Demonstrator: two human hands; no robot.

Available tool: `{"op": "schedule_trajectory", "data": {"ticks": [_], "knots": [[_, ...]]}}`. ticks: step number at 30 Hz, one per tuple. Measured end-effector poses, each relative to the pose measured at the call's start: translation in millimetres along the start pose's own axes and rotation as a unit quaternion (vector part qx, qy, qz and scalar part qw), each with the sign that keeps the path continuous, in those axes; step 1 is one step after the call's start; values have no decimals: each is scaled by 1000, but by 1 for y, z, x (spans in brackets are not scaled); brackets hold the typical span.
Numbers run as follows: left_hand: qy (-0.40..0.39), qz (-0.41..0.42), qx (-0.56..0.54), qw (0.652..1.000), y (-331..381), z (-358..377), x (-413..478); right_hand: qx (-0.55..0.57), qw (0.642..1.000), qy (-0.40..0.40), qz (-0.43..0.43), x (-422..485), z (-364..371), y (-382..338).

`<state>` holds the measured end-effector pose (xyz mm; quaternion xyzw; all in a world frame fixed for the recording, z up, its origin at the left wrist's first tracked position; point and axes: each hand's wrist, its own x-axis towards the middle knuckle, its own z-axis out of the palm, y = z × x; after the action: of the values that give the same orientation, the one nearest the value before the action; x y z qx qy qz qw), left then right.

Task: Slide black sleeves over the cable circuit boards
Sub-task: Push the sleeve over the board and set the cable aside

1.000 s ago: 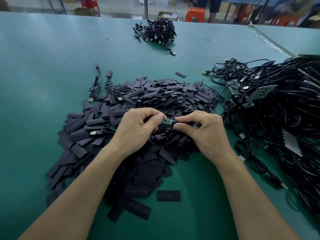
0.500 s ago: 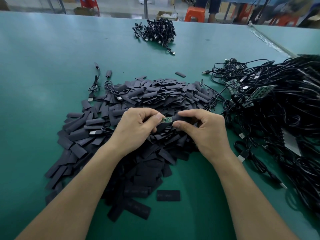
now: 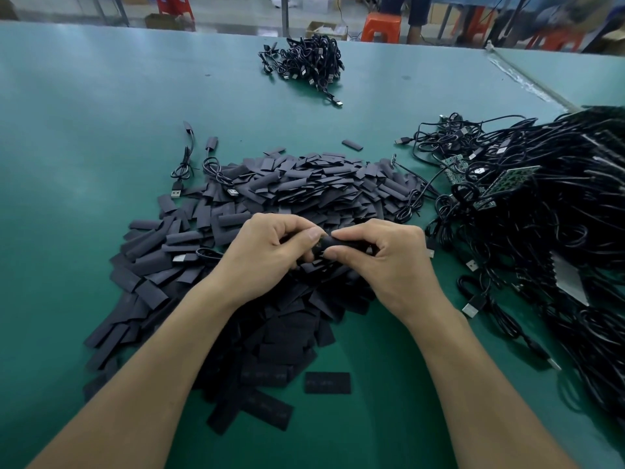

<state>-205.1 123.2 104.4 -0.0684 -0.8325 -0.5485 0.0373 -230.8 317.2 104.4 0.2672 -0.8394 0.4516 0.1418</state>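
Head view: we see left hand [image 3: 263, 255] and right hand [image 3: 389, 262] both pinching one black tubular sleeve [image 3: 341, 244] above the green worktop [image 3: 101, 130].

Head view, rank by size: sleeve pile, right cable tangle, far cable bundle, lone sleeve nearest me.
1. Sleeve pile and right cable tangle: alike, and the tangle runs off frame, so unranked.
2. Far cable bundle.
3. Lone sleeve.

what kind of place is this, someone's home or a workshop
Probably a factory assembly bench: a long green work table, a heap of identical black sleeves and a mass of tangled cables with circuit boards.
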Motion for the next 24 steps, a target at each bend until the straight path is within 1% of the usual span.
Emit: {"op": "schedule_trajectory", "data": {"ticks": [3,7,13,17,21,24], "knots": [[1,-4,-15,1000,0,-1,-1,4,1000,8,-2,-1,-1,0],[37,-10,-45,998,0,-6,-2,11,1000,14,-3,0,-1,0],[60,-32,-93,993,2,-10,-1,8,1000,19,-6,0,-2,3],[50,-38,-107,992,4,-11,0,14,1000,26,-5,0,1,4],[38,-49,-126,990,5,-12,-1,50,998,23,27,0,5,5],[29,-54,-124,990,6,-12,-1,41,999,17,22,-1,5,5]]}}
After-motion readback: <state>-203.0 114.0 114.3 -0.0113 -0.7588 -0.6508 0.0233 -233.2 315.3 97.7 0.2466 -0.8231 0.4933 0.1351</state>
